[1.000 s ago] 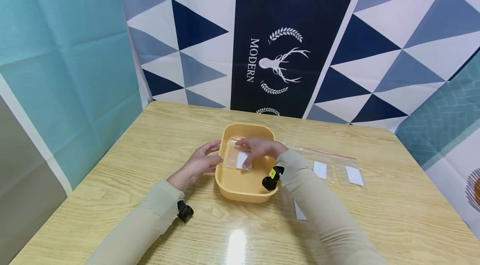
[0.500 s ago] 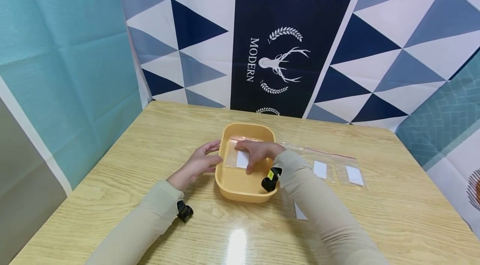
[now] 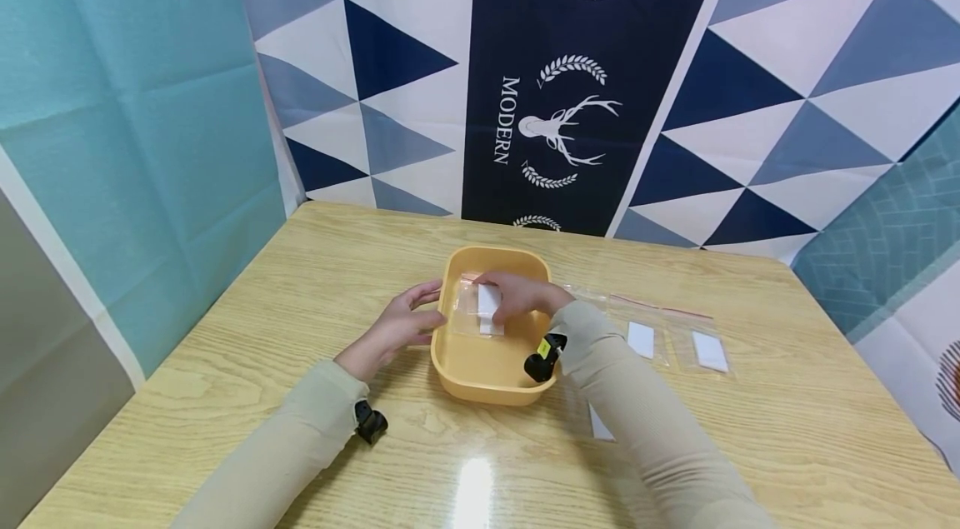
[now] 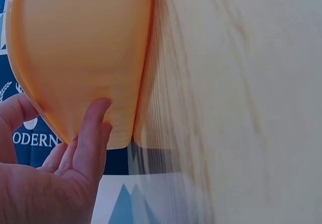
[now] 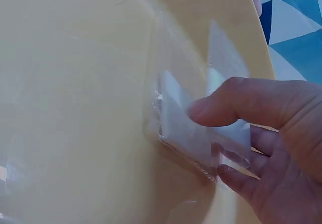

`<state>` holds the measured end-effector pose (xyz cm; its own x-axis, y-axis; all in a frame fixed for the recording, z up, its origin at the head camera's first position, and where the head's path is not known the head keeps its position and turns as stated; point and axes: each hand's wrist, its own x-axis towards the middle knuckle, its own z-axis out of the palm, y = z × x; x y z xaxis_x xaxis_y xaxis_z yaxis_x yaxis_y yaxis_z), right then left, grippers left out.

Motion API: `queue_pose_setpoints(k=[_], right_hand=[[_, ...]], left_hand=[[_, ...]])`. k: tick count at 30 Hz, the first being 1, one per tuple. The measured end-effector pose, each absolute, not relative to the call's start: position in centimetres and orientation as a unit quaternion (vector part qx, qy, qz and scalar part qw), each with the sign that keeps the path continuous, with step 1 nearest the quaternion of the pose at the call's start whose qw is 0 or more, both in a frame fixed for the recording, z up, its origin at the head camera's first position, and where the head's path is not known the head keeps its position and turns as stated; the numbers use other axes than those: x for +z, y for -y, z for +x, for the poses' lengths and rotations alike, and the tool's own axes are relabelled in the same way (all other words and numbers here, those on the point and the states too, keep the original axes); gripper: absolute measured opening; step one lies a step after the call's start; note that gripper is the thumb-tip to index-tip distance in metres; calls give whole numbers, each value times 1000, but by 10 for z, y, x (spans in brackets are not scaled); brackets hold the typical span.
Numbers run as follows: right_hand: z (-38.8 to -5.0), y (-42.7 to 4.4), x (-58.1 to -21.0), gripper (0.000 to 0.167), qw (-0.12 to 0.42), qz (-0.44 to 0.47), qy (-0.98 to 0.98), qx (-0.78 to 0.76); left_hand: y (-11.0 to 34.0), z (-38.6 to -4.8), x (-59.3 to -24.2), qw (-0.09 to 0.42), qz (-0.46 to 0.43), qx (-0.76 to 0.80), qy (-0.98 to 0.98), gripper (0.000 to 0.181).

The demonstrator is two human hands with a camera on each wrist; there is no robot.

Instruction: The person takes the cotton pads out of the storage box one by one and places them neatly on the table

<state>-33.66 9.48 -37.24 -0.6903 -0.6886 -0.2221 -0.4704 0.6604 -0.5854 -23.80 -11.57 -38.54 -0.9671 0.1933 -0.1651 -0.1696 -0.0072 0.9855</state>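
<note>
In the head view, my right hand (image 3: 521,296) is inside the yellow-orange plastic bin (image 3: 487,394). It pinches a small clear zip bag with a white insert (image 3: 489,297) between thumb and fingers. In the right wrist view, the thumb (image 5: 216,105) lies across the held bag (image 5: 229,133), and a second bag with a white insert (image 5: 176,103) is just beside and behind it on the bin floor. My left hand (image 3: 397,325) holds the bin's left side, its thumb at the rim. In the left wrist view, other fingers (image 4: 93,128) rest against the outer wall.
Right of the bin, clear zip bags with white inserts lie on the wooden table (image 3: 337,279): one bag (image 3: 641,337), another (image 3: 708,350) and a partly hidden one (image 3: 600,422) by the right sleeve. A patterned cloth (image 3: 375,96) hangs behind the table.
The right hand shifts slightly inside the bin and the pinched bag rises away from the bag beneath, so two white inserts now show. The left hand and the bin stay in place.
</note>
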Motion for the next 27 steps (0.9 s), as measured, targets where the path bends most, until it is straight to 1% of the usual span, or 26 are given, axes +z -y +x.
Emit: queue_pose_setpoints(k=[5,10,14,27], right_hand=[[-340,-97,-368,71,206,-315,-888,-264],[-340,-97,-358,71,203,-307,-891,-266],[-338,-98,-350,72,185,-319,-888,-274],[-322,-112,-330,77,153,-333,-873,-323]], left_hand=[[115,-244,-396,121,4,709,-695,63],[115,-244,-397,112,-5,705,-701,62],[114,-244,-397,109,-14,702,-703,62],[114,-242,-396,108,-10,703,-703,64]])
